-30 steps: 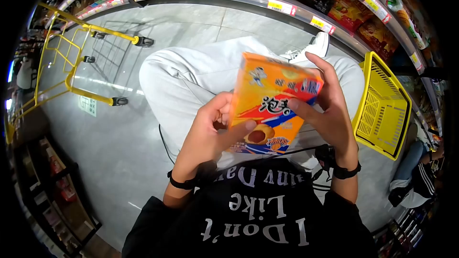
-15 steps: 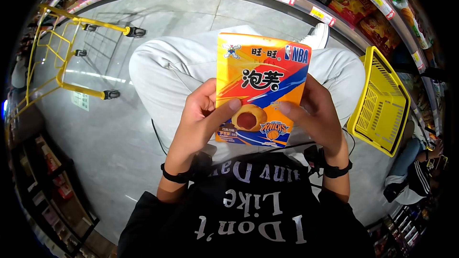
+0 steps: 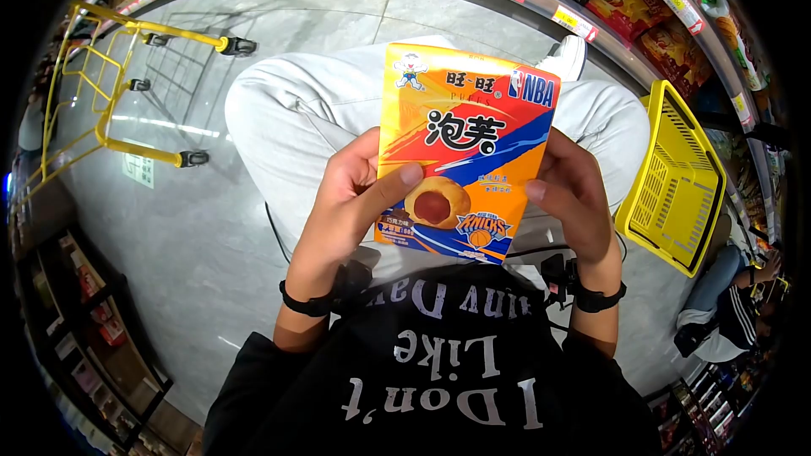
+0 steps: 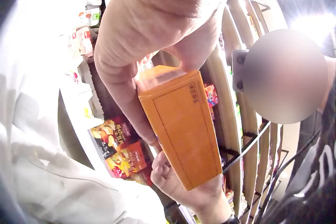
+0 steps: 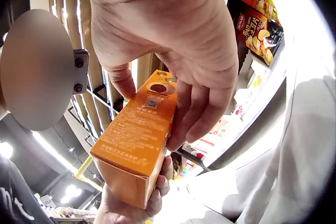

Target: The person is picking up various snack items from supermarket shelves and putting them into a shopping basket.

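Observation:
An orange, red and blue box of cream puffs (image 3: 465, 152) is held up over the person's lap, its printed front facing the head camera. My left hand (image 3: 351, 194) grips its left edge, thumb on the front and fingers behind. On the opposite edge my right hand (image 3: 574, 194) holds it the same way, the thumb lying near the lower right of the front. The left wrist view shows a plain orange narrow side (image 4: 184, 129) of the box. A printed side panel (image 5: 142, 124) faces the right wrist camera, with the right fingers along it.
A yellow shopping basket (image 3: 676, 186) stands to the right of the crossed legs. At the left is a yellow wheeled cart frame (image 3: 118, 93). Store shelves with bagged snacks (image 3: 634, 0) curve along the far side. Another person (image 3: 726, 304) is at the far right.
The box has turned from a tilted pose to face the head camera squarely, then come slightly closer. Both hands have kept hold, and the right thumb has slid toward the right edge.

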`<control>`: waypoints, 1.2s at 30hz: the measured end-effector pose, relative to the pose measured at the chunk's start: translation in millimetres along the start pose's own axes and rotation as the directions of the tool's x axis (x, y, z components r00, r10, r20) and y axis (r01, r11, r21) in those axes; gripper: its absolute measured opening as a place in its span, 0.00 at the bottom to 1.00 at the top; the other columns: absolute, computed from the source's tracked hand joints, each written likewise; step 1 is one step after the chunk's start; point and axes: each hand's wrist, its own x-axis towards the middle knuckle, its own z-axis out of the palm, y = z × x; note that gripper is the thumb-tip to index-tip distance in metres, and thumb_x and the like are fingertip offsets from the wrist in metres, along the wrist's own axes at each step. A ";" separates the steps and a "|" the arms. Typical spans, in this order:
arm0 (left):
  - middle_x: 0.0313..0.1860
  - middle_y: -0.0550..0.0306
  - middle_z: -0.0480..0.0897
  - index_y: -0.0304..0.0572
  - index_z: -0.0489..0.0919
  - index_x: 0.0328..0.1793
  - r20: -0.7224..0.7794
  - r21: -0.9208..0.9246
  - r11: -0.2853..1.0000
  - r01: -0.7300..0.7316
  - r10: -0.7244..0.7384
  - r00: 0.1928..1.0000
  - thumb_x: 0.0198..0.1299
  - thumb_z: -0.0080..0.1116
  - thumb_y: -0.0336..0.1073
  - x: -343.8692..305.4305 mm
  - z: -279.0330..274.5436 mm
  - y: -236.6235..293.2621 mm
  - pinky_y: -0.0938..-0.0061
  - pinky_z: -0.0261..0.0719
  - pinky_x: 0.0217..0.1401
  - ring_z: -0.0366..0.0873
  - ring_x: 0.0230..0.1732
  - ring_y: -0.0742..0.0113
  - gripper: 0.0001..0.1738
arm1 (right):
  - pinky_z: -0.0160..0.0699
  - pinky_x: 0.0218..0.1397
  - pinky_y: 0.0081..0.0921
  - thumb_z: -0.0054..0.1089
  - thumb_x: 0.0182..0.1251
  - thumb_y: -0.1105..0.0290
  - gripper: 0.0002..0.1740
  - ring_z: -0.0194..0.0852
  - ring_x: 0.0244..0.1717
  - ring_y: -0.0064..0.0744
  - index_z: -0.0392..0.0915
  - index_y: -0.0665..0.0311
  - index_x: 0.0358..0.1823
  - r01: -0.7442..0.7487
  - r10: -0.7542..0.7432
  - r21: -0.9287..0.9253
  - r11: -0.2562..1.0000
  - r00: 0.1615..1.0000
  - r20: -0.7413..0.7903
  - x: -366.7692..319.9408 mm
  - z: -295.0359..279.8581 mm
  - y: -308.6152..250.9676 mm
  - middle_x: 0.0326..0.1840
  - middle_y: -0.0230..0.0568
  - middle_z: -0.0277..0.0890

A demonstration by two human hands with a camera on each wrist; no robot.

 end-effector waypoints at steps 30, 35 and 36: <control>0.56 0.48 0.85 0.29 0.73 0.63 -0.020 0.006 0.999 0.048 -0.048 0.999 0.68 0.62 0.30 1.4 4.6 -3.7 0.75 0.81 0.57 0.83 0.54 0.71 0.20 | 0.75 0.63 0.28 0.63 0.66 0.72 0.29 0.81 0.55 0.30 0.67 0.75 0.67 -0.006 -0.011 -0.129 0.992 0.992 -0.128 0.8 4.3 12.6 0.54 0.48 0.83; 0.55 0.50 0.85 0.31 0.72 0.64 0.004 0.098 0.994 0.052 -0.052 0.999 0.64 0.67 0.30 1.3 2.4 -4.1 0.76 0.80 0.58 0.82 0.55 0.71 0.25 | 0.74 0.64 0.29 0.64 0.66 0.73 0.30 0.79 0.57 0.29 0.66 0.75 0.67 -0.006 -0.006 -0.106 0.994 0.993 -0.117 2.0 4.4 15.0 0.56 0.47 0.82; 0.55 0.50 0.85 0.31 0.71 0.65 0.002 0.127 0.990 0.064 -0.064 0.998 0.62 0.69 0.30 1.1 2.3 -4.3 0.76 0.80 0.58 0.82 0.55 0.71 0.27 | 0.74 0.64 0.29 0.64 0.66 0.73 0.30 0.79 0.57 0.29 0.66 0.75 0.67 -0.007 -0.005 -0.106 0.994 0.993 -0.116 1.8 4.2 15.5 0.56 0.47 0.82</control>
